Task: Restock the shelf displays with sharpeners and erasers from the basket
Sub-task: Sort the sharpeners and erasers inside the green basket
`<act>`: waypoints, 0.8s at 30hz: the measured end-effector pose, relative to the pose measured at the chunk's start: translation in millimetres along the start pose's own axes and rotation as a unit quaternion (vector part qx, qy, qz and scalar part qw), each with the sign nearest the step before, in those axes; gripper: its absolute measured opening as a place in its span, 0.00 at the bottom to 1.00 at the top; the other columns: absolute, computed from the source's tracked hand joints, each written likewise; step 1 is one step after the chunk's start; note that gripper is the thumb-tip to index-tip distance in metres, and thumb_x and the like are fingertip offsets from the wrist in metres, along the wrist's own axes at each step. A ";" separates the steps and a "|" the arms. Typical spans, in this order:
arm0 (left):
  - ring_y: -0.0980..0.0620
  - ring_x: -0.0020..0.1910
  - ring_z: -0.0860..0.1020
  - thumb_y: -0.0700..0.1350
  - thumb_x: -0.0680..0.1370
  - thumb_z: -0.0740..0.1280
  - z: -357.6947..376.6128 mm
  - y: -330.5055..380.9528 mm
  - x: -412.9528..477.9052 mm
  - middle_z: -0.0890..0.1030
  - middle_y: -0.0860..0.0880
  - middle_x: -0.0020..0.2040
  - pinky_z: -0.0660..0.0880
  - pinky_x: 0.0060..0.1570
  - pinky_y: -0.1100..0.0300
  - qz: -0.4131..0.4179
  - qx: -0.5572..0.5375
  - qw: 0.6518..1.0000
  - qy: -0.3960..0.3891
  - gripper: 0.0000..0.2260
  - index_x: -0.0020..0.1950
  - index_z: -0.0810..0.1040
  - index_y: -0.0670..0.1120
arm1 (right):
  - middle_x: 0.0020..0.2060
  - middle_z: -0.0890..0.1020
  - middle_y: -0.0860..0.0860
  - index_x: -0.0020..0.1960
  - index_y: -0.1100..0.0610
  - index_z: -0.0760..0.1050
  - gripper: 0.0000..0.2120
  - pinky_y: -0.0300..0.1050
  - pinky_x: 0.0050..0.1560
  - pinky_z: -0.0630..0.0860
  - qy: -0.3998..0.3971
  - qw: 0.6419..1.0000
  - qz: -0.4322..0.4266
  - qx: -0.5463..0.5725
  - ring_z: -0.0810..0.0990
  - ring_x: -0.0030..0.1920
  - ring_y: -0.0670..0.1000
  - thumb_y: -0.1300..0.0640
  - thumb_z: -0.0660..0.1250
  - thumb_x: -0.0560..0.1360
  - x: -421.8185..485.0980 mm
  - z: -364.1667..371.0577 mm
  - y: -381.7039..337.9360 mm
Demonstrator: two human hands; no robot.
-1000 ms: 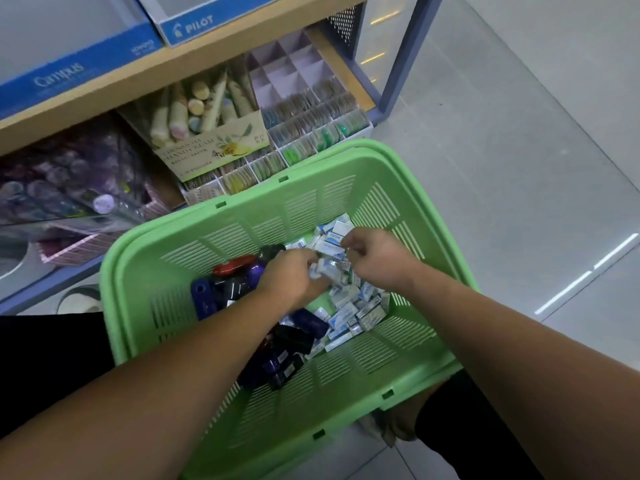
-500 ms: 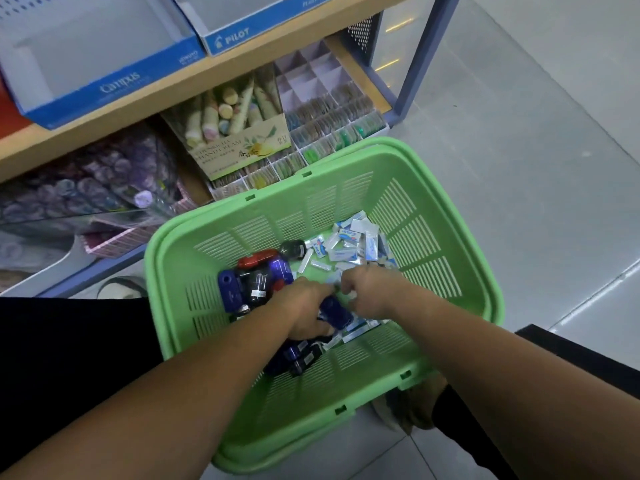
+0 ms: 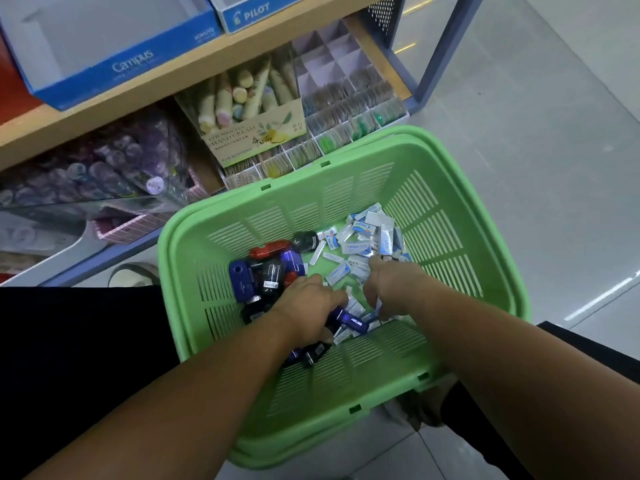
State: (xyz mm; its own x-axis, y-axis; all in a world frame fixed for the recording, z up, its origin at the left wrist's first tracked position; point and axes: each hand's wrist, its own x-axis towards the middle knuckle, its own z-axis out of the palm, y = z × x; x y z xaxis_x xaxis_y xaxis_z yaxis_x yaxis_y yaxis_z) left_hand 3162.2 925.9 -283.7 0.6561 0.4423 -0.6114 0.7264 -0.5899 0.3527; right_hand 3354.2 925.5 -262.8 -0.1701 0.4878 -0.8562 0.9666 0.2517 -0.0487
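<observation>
A green plastic basket (image 3: 450, 188) sits on the floor in front of the shelf. Inside it, dark blue, black and red sharpeners (image 3: 266, 271) are piled at the left and white-and-blue erasers (image 3: 367, 237) at the right. Both my hands are down in the near part of the basket. My left hand (image 3: 304, 306) lies knuckles-up over the sharpeners, its fingers curled under, with a blue sharpener (image 3: 351, 320) sticking out beside it. What it holds is hidden. My right hand (image 3: 391, 285) curls its fingers down into the erasers and pinches some.
Empty blue Campus (image 3: 114, 67) and Pilot (image 3: 249, 12) display boxes stand on the wooden shelf above. Below are a hand cream box (image 3: 256, 133), a divided tray of small items (image 3: 349, 98) and wrapped purple goods (image 3: 104, 168). Grey tile floor lies to the right.
Both hands have moved from the middle of the eraser pile toward the near wall of the basket. The view has shifted, so the basket sits lower and further right.
</observation>
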 end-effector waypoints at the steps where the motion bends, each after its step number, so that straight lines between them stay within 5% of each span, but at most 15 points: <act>1: 0.48 0.56 0.72 0.54 0.74 0.76 -1.1 -0.8 -0.7 0.79 0.50 0.55 0.68 0.56 0.53 0.002 0.005 1.000 0.005 0.27 0.70 0.71 0.54 | 0.63 0.68 0.52 0.62 0.46 0.80 0.18 0.49 0.50 0.74 0.000 1.000 0.008 -0.010 0.79 0.61 0.56 0.48 0.77 0.73 -0.5 -0.7 0.6; 6: 0.45 0.52 0.78 0.43 0.78 0.67 -17.7 1.5 -7.7 0.77 0.48 0.53 0.73 0.57 0.51 -0.003 -0.002 0.998 0.060 0.19 0.68 0.72 0.52 | 0.63 0.74 0.55 0.73 0.53 0.69 0.22 0.48 0.49 0.76 0.055 0.991 0.096 -0.076 0.79 0.59 0.55 0.60 0.67 0.80 -12.8 -7.2 6.3; 10: 0.47 0.49 0.78 0.45 0.74 0.73 -44.1 4.5 -20.6 0.77 0.50 0.50 0.77 0.52 0.53 -0.040 -0.029 0.995 0.084 0.14 0.56 0.73 0.51 | 0.61 0.74 0.55 0.70 0.53 0.71 0.21 0.49 0.54 0.77 0.121 0.975 0.096 -0.162 0.76 0.59 0.56 0.53 0.67 0.79 -20.0 -17.6 -5.4; 13: 0.48 0.45 0.77 0.47 0.70 0.76 -68.3 2.7 -31.2 0.76 0.51 0.45 0.73 0.42 0.55 -0.068 -0.051 0.993 0.086 0.16 0.52 0.73 0.49 | 0.54 0.78 0.52 0.62 0.51 0.76 0.15 0.47 0.51 0.75 0.171 0.984 0.036 -0.043 0.78 0.56 0.55 0.51 0.70 0.76 -11.1 -23.1 -19.9; 17: 0.47 0.46 0.77 0.49 0.71 0.76 -97.6 -10.2 -57.0 0.78 0.50 0.47 0.71 0.41 0.57 -0.117 -0.018 0.991 0.061 0.18 0.56 0.74 0.50 | 0.57 0.82 0.51 0.61 0.54 0.81 0.18 0.46 0.62 0.75 0.034 0.967 -0.042 0.251 0.80 0.58 0.54 0.50 0.77 0.74 -6.7 -16.3 -35.2; 24: 0.45 0.59 0.76 0.47 0.74 0.75 -101.6 -39.5 -85.0 0.74 0.47 0.58 0.78 0.57 0.51 -0.207 0.138 0.968 -0.009 0.22 0.66 0.74 0.49 | 0.76 0.68 0.53 0.79 0.49 0.63 0.40 0.54 0.71 0.71 -0.024 0.986 -0.033 0.161 0.71 0.73 0.59 0.50 0.78 0.72 9.5 7.8 -38.7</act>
State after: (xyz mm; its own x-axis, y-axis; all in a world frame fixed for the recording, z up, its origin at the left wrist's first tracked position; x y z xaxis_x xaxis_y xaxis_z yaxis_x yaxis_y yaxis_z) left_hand 3098.5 980.2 -173.7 0.3142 0.6693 -0.6733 0.8422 -0.5238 -0.1278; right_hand 3316.7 913.8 -273.0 -0.2329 0.4374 -0.8686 0.9659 0.0000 -0.2590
